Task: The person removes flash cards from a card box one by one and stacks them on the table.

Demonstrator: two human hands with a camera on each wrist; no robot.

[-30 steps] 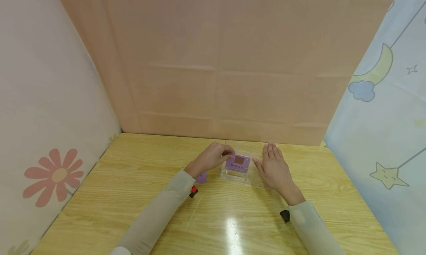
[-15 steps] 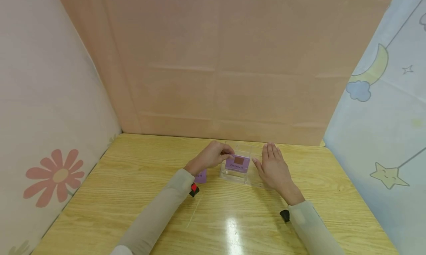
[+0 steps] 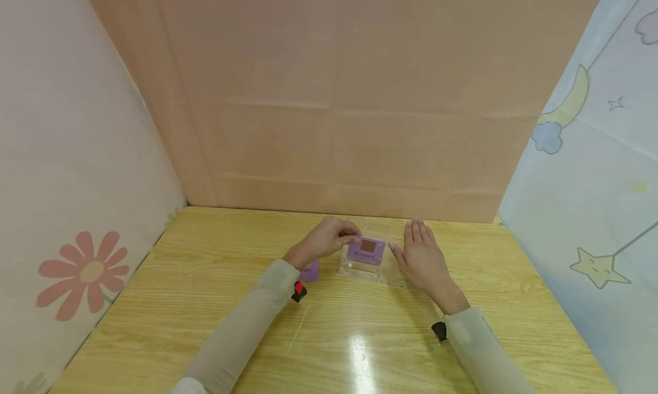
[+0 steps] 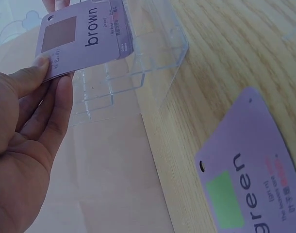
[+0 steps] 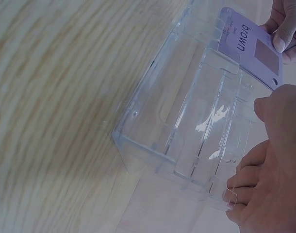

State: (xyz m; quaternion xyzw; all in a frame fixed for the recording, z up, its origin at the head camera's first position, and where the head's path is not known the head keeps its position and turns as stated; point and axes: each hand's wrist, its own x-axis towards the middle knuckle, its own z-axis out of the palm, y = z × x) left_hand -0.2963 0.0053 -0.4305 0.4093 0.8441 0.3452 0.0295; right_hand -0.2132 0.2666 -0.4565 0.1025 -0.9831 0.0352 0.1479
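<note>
A purple flashcard (image 3: pixel 366 251) printed "brown" with a brown square stands in the front left of a clear plastic tiered card holder (image 5: pixel 187 111). My left hand (image 3: pixel 329 238) pinches its upper left edge, thumb in front and fingers behind. The card's lower edge sits behind the holder's clear front lip. My right hand (image 3: pixel 424 260) lies against the holder's right end with its fingers straight, and its thumb reaches towards the card. In the left wrist view, a second purple flashcard (image 4: pixel 250 179), printed "green" with a green square, lies flat on the table.
The wooden table (image 3: pixel 247 325) meets a tan cloth backdrop (image 3: pixel 329 125) close behind the holder. A flower-printed cloth (image 3: pixel 92 154) hangs at the left, and a moon-and-star cloth (image 3: pixel 596 211) at the right. Each wrist wears a dark strap.
The left wrist has edged slightly back and left, uncovering more of the word on the green card. The grip on the brown card and the right hand look the same.
</note>
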